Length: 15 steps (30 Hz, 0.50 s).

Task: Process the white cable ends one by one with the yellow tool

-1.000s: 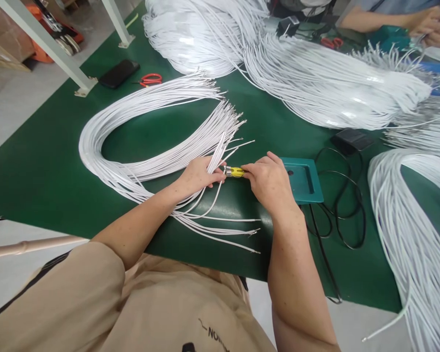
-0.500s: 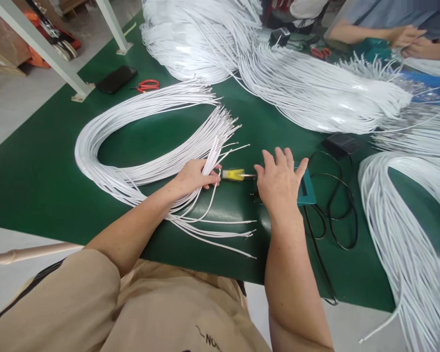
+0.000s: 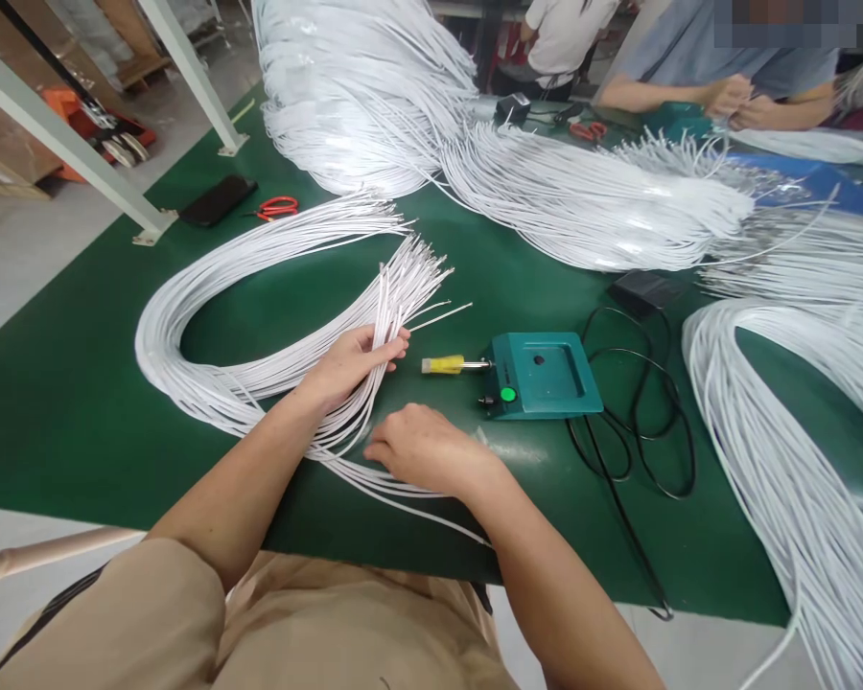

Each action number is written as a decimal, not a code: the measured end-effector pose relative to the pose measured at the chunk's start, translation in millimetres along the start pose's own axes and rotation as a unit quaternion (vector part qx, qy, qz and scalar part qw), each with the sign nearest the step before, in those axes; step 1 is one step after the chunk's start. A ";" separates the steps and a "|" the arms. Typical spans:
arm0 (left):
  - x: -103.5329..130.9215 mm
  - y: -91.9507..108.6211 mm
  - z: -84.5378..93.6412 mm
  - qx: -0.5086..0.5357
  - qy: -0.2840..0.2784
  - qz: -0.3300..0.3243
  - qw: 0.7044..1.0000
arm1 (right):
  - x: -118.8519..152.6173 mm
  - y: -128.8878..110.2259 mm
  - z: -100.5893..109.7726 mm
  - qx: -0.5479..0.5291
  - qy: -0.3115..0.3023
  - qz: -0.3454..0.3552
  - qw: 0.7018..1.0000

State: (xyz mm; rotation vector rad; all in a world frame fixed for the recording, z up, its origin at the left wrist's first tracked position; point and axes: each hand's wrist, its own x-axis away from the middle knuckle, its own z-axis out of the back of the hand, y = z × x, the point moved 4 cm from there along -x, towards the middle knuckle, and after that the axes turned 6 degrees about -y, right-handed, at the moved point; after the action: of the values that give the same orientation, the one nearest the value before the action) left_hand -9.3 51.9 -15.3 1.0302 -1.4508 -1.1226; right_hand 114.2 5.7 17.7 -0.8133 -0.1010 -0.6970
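My left hand (image 3: 356, 362) is closed around a small bunch of white cables (image 3: 388, 311), whose tips point up and away from me. A larger looped bundle of white cables (image 3: 162, 311) lies to its left and behind it. My right hand (image 3: 424, 446) is over the loose cable ends near the table's front edge, fingers bent and pointing left; whether it grips a cable is hidden. Right of my left hand is a teal device (image 3: 590, 388) with a green button and a yellow-tipped metal shaft (image 3: 444, 365), which neither hand touches.
Large white cable heaps (image 3: 374, 96) lie at the back and right of the green table (image 3: 64, 383). Red-handled scissors (image 3: 278, 208) and a black phone-like object (image 3: 218, 200) lie back left. A black cord (image 3: 647, 431) coils beside the device. Another person's hands (image 3: 740, 103) work across the table.
My right hand has left the teal device and moved left and toward me, onto the loose cable ends. The cable near the yellow tip is no longer there. The view has shifted a little.
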 end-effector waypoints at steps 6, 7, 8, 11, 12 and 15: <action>7.0 7.5 -5.5 -0.088 -0.038 -0.011 0.995 | 9.5 45.1 49.5 -0.275 0.229 -0.076 0.931; 9.2 10.2 -9.0 -0.101 -0.052 -0.013 0.993 | 9.5 52.3 54.8 -0.315 0.290 -0.074 0.900; 11.5 12.7 -12.8 -0.109 -0.068 -0.014 0.992 | 8.7 57.6 57.4 -0.355 0.336 -0.064 0.870; 17.6 18.6 -23.6 -0.111 -0.114 -0.001 0.987 | 2.7 62.3 55.5 -0.435 0.370 -0.015 0.821; 18.8 20.5 -25.1 -0.107 -0.113 0.001 0.988 | 1.7 62.1 54.3 -0.449 0.373 -0.007 0.812; 20.3 28.9 -20.6 -0.085 -0.033 -0.045 0.995 | 2.6 60.3 52.9 -0.458 0.382 -0.004 0.803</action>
State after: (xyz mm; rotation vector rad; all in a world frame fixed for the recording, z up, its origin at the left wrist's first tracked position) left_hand 6.7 35.6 18.6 0.9545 -1.3457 -1.3321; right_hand 162.0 70.2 17.2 -1.3790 1.0509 -1.0495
